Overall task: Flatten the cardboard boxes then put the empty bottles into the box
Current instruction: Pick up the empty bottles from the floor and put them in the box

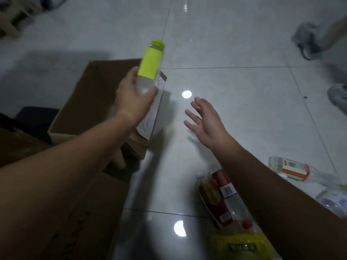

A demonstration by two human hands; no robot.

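My left hand [132,99] grips the base of a clear empty bottle with a yellow-green label and cap [150,62], held over the right edge of an open brown cardboard box [82,102]. My right hand [204,121] hovers open above the floor to the right of the box, fingers spread, holding nothing. Flattened cardboard [88,218] lies under my left forearm at the lower left. Several empty bottles lie on the floor at the lower right: a red-labelled one [222,186], an orange-labelled one [293,169], a yellow-labelled one [242,244] and a blue-printed one [332,201].
The floor is glossy white tile [234,81] with bright light reflections. A white printed flap [155,109] hangs on the box's right side. A grey shoe [338,96] shows at the right edge, a blurred grey object [306,40] at the upper right, and wooden furniture legs [11,21] at the upper left.
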